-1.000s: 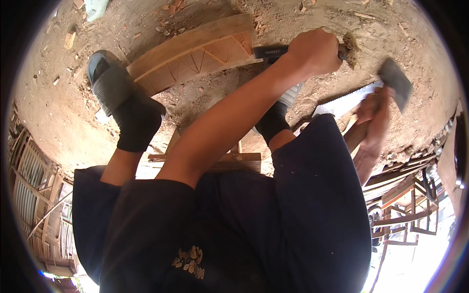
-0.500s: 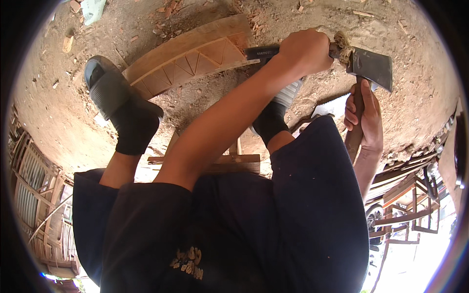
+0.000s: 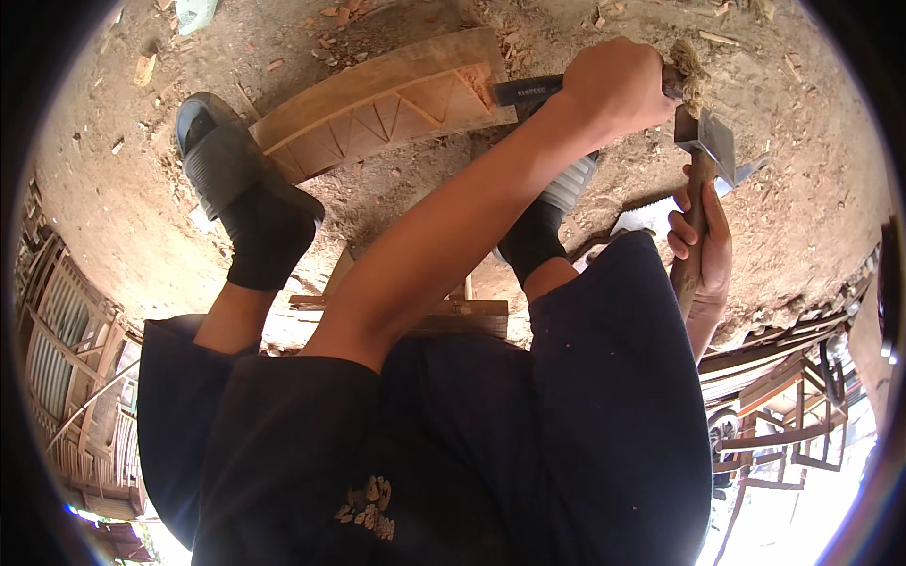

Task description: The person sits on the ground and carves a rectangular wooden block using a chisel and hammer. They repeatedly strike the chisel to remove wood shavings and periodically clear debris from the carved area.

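To the left of the left hand [image 3: 618, 90], clenched around a chisel [image 3: 528, 91], we note the wooden board [image 3: 377, 106]; right hand [image 3: 714, 245] grips a hammer [image 3: 706, 141].

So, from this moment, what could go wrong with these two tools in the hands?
The left hand grips the chisel close to the metal head of the hammer-like tool in the right hand, so a stray swing might hit that left hand. The chisel's frayed-looking end could make a blow glance off. The right sandal is near the chisel and the wooden board, so a slip might reach it.
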`<act>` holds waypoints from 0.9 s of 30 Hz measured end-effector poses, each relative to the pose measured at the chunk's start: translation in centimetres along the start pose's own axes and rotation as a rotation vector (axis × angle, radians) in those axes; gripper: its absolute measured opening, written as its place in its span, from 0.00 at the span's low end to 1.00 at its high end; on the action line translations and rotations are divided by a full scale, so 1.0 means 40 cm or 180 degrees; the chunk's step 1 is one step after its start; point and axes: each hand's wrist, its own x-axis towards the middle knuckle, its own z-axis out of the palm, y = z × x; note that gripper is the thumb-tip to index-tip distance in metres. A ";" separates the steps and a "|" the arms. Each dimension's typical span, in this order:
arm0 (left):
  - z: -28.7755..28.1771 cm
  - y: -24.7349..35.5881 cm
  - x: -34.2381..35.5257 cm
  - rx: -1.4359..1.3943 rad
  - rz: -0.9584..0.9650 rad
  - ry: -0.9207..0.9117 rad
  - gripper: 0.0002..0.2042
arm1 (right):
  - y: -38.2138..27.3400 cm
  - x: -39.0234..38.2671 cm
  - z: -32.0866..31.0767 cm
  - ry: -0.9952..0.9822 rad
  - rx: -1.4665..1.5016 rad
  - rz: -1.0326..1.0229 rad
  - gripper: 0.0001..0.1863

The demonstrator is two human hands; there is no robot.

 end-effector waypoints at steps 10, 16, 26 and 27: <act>-0.024 0.003 0.006 -0.0212 0.0038 -0.0340 0.16 | -0.152 -0.017 0.004 0.0372 -0.0310 -0.1637 0.23; -0.038 -0.022 -0.020 0.0042 -0.0120 -0.0608 0.15 | -0.123 -0.044 0.117 0.0244 -0.2168 -0.0387 0.21; -0.061 0.002 -0.014 -0.0288 -0.0028 -0.0168 0.14 | -0.185 -0.049 0.093 0.0487 -0.0908 -0.1045 0.21; -0.067 0.005 -0.017 -0.0300 0.0042 -0.0081 0.14 | -0.188 -0.055 0.088 0.0498 -0.0871 -0.1095 0.22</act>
